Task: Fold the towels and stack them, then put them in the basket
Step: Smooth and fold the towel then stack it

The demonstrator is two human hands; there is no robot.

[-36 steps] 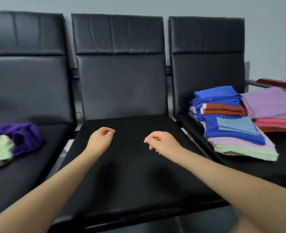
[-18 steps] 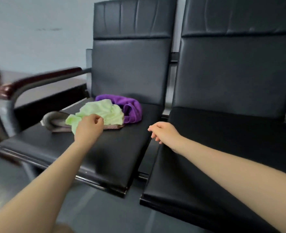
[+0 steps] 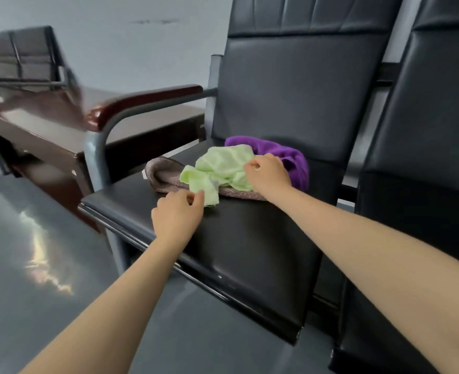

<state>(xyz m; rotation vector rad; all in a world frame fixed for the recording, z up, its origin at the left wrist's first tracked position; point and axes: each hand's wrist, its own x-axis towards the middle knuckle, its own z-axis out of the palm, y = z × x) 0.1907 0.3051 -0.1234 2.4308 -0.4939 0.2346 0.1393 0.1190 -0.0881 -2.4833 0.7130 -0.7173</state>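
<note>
A crumpled light green towel lies on the left black seat, on top of a brown towel and in front of a purple towel. My left hand pinches the green towel's near corner. My right hand pinches the same towel at its right edge, with its fingers curled. No basket and no folded stack are in view.
The seat's wooden armrest on a grey metal frame stands to the left. A dark wooden table lies beyond it. Another black seat adjoins on the right. Grey floor spreads at the lower left.
My view swung left from the middle seat to the left seat. Both hands reached to the green towel; the right hand crossed over from the middle seat and took its right edge.
</note>
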